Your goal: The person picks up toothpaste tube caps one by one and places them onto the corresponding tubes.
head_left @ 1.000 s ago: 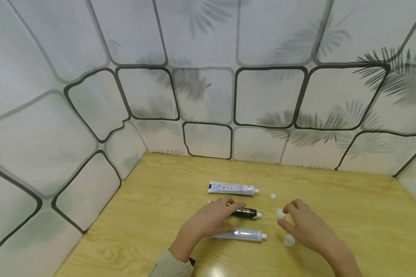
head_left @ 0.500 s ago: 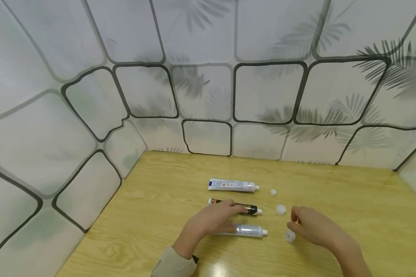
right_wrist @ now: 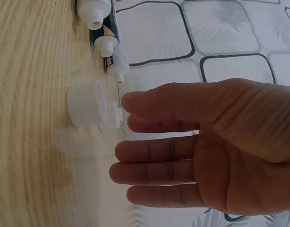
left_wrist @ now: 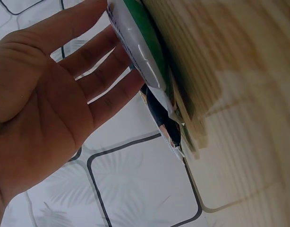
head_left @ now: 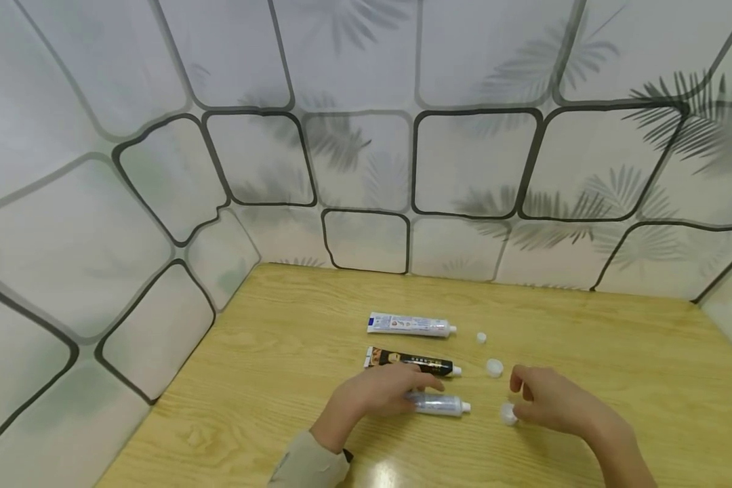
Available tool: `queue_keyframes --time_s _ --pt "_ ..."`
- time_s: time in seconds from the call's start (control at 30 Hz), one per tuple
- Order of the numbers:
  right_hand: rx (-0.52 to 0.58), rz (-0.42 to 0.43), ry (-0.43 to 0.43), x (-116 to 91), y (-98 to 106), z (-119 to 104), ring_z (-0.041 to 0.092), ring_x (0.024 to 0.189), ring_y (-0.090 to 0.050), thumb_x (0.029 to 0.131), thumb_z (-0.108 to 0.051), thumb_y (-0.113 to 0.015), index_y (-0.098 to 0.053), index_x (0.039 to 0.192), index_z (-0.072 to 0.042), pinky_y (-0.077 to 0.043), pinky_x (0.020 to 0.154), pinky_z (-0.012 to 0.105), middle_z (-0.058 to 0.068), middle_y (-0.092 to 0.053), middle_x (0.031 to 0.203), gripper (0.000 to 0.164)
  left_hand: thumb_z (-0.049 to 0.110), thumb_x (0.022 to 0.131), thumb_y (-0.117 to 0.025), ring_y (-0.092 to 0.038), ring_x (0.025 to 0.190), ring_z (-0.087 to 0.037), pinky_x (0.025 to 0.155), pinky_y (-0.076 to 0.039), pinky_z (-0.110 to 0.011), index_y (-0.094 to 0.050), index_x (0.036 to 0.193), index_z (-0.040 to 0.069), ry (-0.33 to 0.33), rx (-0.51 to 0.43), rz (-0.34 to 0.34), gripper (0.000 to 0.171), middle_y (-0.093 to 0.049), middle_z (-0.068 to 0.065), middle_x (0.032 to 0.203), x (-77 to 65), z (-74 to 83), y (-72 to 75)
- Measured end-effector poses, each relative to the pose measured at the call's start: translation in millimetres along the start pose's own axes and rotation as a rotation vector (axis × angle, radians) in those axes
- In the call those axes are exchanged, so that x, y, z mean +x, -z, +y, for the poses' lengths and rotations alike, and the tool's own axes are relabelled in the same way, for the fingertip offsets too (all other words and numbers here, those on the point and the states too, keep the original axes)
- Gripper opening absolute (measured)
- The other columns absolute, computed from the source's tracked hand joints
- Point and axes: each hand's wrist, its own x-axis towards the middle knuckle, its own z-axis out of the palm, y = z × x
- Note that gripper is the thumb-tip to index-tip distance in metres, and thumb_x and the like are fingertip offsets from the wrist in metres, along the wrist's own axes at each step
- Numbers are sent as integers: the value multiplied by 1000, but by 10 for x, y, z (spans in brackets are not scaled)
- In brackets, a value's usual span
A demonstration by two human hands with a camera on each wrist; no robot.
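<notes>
Three toothpaste tubes lie uncapped on the wooden table, nozzles to the right: a white one [head_left: 411,325] farthest back, a black one [head_left: 423,364] in the middle, a silvery white one [head_left: 440,404] in front. My left hand [head_left: 381,392] reaches over the front tube, fingers across it and thumb on its near side. In the left wrist view that tube [left_wrist: 142,47], with a green stripe, hides the fingertips. Beside the front white cap [head_left: 508,414] is my right hand [head_left: 555,401]. In the right wrist view a gap separates its loosely bent fingers from the cap [right_wrist: 86,104].
Another wide white cap [head_left: 494,368] lies right of the black tube's nozzle, and a small white cap [head_left: 481,337] near the back tube's nozzle. A patterned wall covering [head_left: 366,242] rises behind the table [head_left: 293,325] and along its left side.
My left hand has come off the black tube, nearer onto the front tube. My right hand has left the middle cap and moved toward me to the front cap.
</notes>
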Motion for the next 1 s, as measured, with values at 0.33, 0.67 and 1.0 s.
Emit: queue_keyframes --time_s 0.33,0.67,1.0 --pt "29 -30 -4 -16 12 24 12 67 -46 83 -9 -72 -58 97 -5 -40 58 27 0 -52 76 20 6 92 -69 -59 98 -3 81 -46 -16 -66 129 26 -26 33 -10 42 -66 6 110 54 -35 -28" --pt "90 -23 128 13 -58 23 2 62 -44 75 -6 -76 -56 97 -5 -39 57 25 -4 -50 71 30 2 89 -71 -56 90 -4 76 -45 -15 -66 122 28 -11 15 -10 42 -61 5 101 26 -26 -28" --pt "71 -40 108 32 -97 31 4 62 -43 74 -5 -76 -55 100 -4 -38 57 25 -2 -49 71 34 -2 88 -70 -57 92 -2 80 -44 -15 -63 107 22 -53 -38 -6 31 -64 9 103 38 -57 -61"
